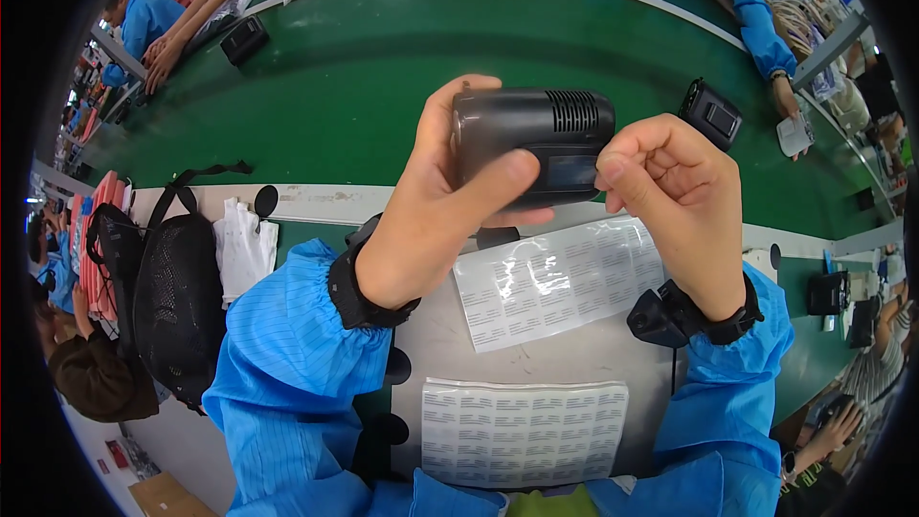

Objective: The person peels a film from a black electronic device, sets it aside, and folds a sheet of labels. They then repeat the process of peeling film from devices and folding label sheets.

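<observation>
Two label sheets (525, 433) lie nearest on the grey bench (574, 359), a black mesh bag (177, 302) to the left. Above them the left hand (426, 220) wraps the black device (533, 142), thumb pressed on its front; the right hand (670, 191) pinches its right end. Beyond runs the green conveyor belt (364, 86), open mid-way, with similar devices (711, 113) and other workers' hands along its far rim.

Lighting: bright, even, from overhead — soft shadows only. Glare: white sheen on the glossy label sheet (560, 280) and a dull highlight along the dark device (532, 139). Focus: centre sharp; rim figures smeared. Distortion: strong fisheye — bench (325, 86) edges bow, black vignette fills the corners.
</observation>
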A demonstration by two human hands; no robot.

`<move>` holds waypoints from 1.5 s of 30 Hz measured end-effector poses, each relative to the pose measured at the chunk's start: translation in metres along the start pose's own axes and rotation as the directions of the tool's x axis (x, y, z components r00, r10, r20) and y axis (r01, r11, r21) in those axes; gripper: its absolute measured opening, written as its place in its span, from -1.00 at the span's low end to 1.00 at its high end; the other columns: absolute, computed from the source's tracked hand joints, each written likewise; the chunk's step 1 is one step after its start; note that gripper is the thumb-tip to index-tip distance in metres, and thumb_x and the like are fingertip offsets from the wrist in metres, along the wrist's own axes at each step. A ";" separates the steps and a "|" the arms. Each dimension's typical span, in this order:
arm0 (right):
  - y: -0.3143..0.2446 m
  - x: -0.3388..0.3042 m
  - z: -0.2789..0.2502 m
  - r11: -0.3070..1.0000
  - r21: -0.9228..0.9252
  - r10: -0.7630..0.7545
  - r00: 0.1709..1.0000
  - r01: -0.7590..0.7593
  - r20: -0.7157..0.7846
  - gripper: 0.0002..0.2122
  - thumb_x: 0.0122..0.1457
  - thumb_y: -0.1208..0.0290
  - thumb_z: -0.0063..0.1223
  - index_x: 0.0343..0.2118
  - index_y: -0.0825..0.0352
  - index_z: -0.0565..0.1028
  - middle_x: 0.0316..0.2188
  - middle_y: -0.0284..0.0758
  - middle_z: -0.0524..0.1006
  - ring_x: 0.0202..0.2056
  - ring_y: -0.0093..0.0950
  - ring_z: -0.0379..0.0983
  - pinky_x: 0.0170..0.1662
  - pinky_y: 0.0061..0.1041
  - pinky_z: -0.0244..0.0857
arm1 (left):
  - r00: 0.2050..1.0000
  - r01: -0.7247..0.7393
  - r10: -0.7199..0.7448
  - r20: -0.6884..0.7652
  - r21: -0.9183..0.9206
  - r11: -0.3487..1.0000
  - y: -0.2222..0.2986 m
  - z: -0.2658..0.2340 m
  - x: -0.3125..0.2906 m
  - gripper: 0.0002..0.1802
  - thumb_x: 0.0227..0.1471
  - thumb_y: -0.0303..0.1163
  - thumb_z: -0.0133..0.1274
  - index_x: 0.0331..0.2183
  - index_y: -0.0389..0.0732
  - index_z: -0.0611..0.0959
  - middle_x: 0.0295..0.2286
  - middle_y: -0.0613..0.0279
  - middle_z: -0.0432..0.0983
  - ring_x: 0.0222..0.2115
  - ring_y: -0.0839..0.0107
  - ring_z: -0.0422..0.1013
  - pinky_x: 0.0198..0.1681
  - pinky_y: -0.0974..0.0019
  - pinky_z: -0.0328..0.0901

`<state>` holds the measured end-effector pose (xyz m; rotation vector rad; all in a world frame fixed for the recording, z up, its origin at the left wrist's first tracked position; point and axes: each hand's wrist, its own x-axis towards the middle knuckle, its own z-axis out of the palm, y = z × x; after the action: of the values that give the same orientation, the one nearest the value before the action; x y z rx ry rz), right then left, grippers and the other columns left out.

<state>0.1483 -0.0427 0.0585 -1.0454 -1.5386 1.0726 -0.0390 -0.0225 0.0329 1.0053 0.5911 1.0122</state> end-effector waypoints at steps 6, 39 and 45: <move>-0.004 -0.004 0.002 0.993 -0.116 -0.041 0.998 0.036 -0.042 -0.97 0.07 0.62 -0.01 -0.42 0.43 0.41 -0.49 -0.36 0.47 -0.51 -0.67 0.36 -0.42 -0.74 0.26 | 0.997 -0.068 0.070 -0.022 0.090 0.994 -0.005 0.005 0.000 -0.28 -0.08 -0.50 0.07 0.06 -0.05 0.06 -0.09 0.19 0.24 -0.12 0.32 0.33 -0.22 0.22 0.42; -0.003 -0.014 0.022 0.832 -0.544 -0.248 0.951 0.112 -0.184 -0.84 -0.10 0.57 0.18 -0.61 0.35 0.38 -0.74 -0.46 0.37 -0.67 -0.72 0.28 -0.62 -0.74 0.14 | 0.994 -0.092 0.099 -0.055 0.123 0.988 -0.005 0.004 -0.008 -0.31 -0.08 -0.60 -0.03 0.04 0.02 0.07 -0.10 0.20 0.27 -0.11 0.29 0.34 -0.20 0.15 0.42; 0.011 0.000 0.015 0.977 -0.179 -0.162 0.946 0.114 -0.280 -0.72 -0.06 0.52 0.18 -0.30 0.35 0.33 -0.52 -0.37 0.41 -0.52 -0.65 0.32 -0.49 -0.71 0.22 | 0.998 -0.064 0.065 -0.020 0.023 0.998 -0.001 0.002 -0.010 -0.40 0.04 -0.42 -0.07 0.05 0.01 0.03 -0.08 0.16 0.24 -0.10 0.28 0.32 -0.20 0.16 0.42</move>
<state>0.1346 -0.0425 0.0453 -1.1322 -1.4479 0.6699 -0.0415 -0.0328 0.0323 1.0400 0.5907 1.0759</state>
